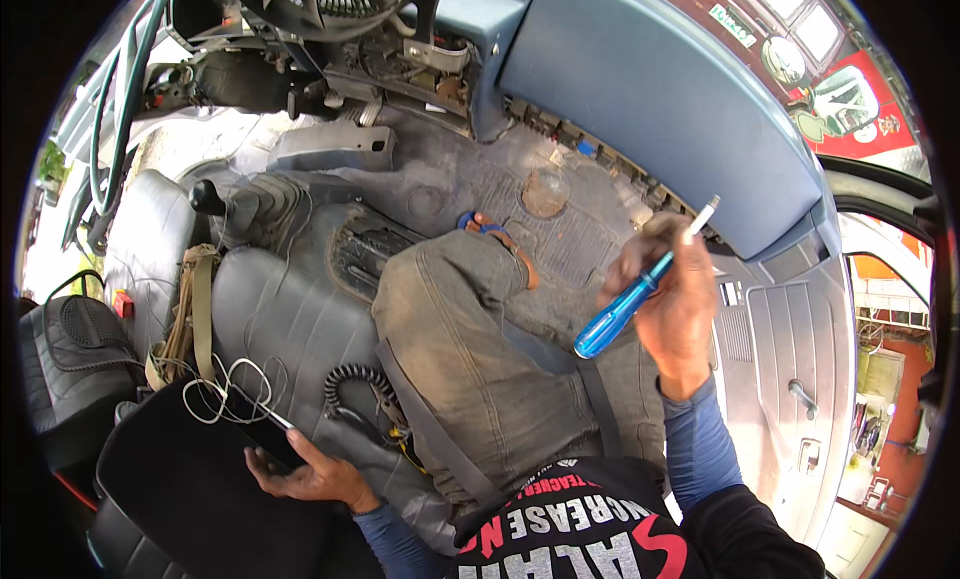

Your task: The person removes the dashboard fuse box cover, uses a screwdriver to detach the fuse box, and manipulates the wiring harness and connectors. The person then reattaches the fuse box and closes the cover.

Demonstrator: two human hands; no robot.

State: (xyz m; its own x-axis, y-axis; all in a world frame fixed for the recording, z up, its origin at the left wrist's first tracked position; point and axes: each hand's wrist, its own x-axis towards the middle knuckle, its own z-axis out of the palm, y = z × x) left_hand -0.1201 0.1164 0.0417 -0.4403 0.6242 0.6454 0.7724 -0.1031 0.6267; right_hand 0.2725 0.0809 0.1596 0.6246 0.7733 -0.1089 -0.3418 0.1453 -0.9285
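Note:
At the lower left my left hand [318,471] is closed on a dark, flat device that looks like a phone [270,441]. A white cable [232,397] runs from its top end and loops over the seat. Raised in front of the dashboard, my right hand [680,314] grips a screwdriver [622,314] with a clear blue handle pointing down and left. A white cigarette [704,219] with a grey tip also sticks up between the fingers of that hand. Some of its fingertips are blurred, and the screwdriver's tip is hidden.
Around me is a vehicle cab with a blue-grey dashboard [660,99], opened up on its left side. A gear lever [207,199] and a steering wheel [118,109] stand to the left. The door [785,349] is close on my right. A coiled black cord [350,384] lies beside my leg.

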